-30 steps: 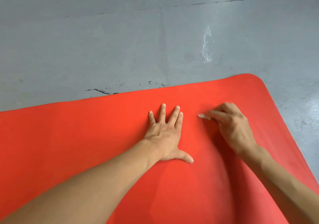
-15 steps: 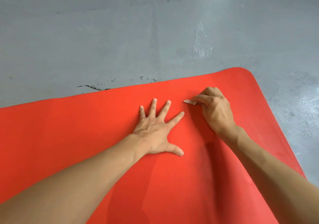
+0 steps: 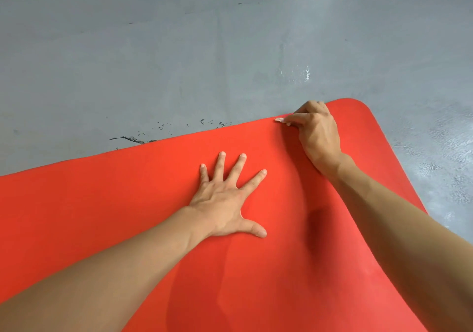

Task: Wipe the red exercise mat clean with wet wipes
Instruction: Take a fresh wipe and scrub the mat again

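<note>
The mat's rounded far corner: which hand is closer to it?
Right. The right hand grips a wipe beside that corner; the left hand lies flat nearer mid-mat.

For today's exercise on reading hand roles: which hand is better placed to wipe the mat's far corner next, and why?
The right hand: it grips the wet wipe at the red mat's far edge, beside the corner. The left hand lies flat, fingers spread.

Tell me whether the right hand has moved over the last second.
Yes. The right hand, gripping the wipe, has slid away from the person to the far edge of the mat, well past the fingertips of the planted left hand.
</note>
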The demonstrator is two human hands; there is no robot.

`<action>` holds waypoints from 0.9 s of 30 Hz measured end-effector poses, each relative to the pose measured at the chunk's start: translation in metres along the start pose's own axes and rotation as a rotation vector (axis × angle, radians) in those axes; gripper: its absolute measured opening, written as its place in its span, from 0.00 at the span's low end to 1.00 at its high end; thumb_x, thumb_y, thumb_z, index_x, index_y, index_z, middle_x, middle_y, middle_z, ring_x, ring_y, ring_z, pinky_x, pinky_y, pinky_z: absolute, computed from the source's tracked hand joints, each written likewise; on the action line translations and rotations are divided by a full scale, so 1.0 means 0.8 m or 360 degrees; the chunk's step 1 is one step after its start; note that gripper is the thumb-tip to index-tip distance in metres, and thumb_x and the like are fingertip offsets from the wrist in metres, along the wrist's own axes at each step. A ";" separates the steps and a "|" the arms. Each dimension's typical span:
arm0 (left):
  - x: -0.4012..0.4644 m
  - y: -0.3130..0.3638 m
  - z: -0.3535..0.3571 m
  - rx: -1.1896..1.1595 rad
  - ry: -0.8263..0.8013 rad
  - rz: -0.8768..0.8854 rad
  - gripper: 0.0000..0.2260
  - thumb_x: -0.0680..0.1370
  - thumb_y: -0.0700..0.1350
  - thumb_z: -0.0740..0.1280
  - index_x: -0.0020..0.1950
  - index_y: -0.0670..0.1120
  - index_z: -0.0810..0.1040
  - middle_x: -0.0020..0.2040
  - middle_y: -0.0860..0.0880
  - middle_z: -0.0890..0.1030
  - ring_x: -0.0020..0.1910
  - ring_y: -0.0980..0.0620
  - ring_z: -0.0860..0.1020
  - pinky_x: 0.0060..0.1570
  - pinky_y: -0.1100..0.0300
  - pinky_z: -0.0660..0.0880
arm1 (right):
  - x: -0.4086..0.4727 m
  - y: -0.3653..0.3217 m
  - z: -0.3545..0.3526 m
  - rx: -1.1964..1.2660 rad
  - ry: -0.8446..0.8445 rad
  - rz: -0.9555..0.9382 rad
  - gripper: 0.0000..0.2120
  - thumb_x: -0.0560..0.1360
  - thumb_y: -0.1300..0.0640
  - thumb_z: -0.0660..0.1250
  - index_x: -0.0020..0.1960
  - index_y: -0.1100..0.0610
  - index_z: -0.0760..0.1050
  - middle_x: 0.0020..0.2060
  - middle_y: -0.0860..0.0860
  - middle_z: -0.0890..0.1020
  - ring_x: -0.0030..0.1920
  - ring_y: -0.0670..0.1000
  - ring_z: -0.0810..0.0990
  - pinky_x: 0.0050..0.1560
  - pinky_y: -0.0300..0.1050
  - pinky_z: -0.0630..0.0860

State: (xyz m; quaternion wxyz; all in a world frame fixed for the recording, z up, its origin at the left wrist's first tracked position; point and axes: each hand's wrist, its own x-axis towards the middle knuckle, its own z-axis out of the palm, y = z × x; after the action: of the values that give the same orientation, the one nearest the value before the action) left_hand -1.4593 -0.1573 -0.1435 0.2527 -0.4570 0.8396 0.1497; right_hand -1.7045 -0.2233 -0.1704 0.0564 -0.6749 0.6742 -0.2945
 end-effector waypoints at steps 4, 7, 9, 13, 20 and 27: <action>0.000 0.001 -0.001 0.0001 -0.0023 0.0009 0.57 0.64 0.84 0.62 0.79 0.69 0.30 0.81 0.49 0.26 0.78 0.33 0.25 0.75 0.25 0.41 | -0.113 0.004 -0.042 0.0002 -0.0081 -0.0080 0.14 0.78 0.68 0.66 0.52 0.53 0.87 0.45 0.50 0.80 0.46 0.54 0.74 0.42 0.48 0.74; 0.000 0.002 -0.002 -0.0001 -0.0042 0.0015 0.57 0.64 0.83 0.62 0.79 0.68 0.29 0.81 0.49 0.25 0.78 0.33 0.25 0.75 0.25 0.41 | -0.151 0.002 -0.066 0.0034 -0.0233 -0.0260 0.17 0.79 0.69 0.66 0.54 0.50 0.87 0.46 0.48 0.80 0.45 0.53 0.75 0.44 0.49 0.76; 0.000 0.000 -0.001 0.0004 -0.0037 0.0009 0.57 0.64 0.84 0.62 0.78 0.69 0.29 0.81 0.49 0.25 0.78 0.33 0.25 0.75 0.25 0.41 | -0.106 0.012 -0.064 -0.0003 -0.0320 -0.0439 0.17 0.81 0.60 0.60 0.53 0.46 0.86 0.45 0.48 0.79 0.46 0.53 0.75 0.47 0.49 0.75; -0.001 0.000 -0.001 0.0004 -0.0048 -0.0002 0.56 0.63 0.84 0.61 0.78 0.70 0.28 0.80 0.50 0.24 0.78 0.34 0.24 0.76 0.26 0.41 | 0.021 0.041 -0.030 -0.0103 -0.0108 -0.0083 0.14 0.80 0.54 0.63 0.51 0.44 0.87 0.45 0.51 0.80 0.50 0.57 0.77 0.46 0.50 0.75; -0.001 0.000 -0.002 0.0008 -0.0049 -0.0004 0.57 0.63 0.84 0.61 0.78 0.69 0.28 0.80 0.50 0.24 0.77 0.34 0.24 0.76 0.26 0.40 | -0.071 0.039 -0.061 0.0004 -0.0089 -0.0069 0.15 0.80 0.60 0.62 0.52 0.48 0.87 0.42 0.51 0.77 0.44 0.55 0.75 0.44 0.47 0.70; 0.002 -0.001 0.001 0.0021 -0.0050 0.0007 0.56 0.63 0.84 0.60 0.77 0.69 0.26 0.80 0.49 0.23 0.77 0.34 0.23 0.76 0.25 0.40 | -0.084 0.060 -0.091 -0.0031 -0.0304 -0.0378 0.17 0.80 0.61 0.62 0.54 0.44 0.86 0.46 0.48 0.79 0.48 0.52 0.76 0.48 0.47 0.73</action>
State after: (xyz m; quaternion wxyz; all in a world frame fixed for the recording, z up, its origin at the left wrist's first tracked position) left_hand -1.4595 -0.1584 -0.1451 0.2686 -0.4510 0.8375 0.1519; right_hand -1.7754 -0.1408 -0.1547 0.0786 -0.7753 0.5841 -0.2269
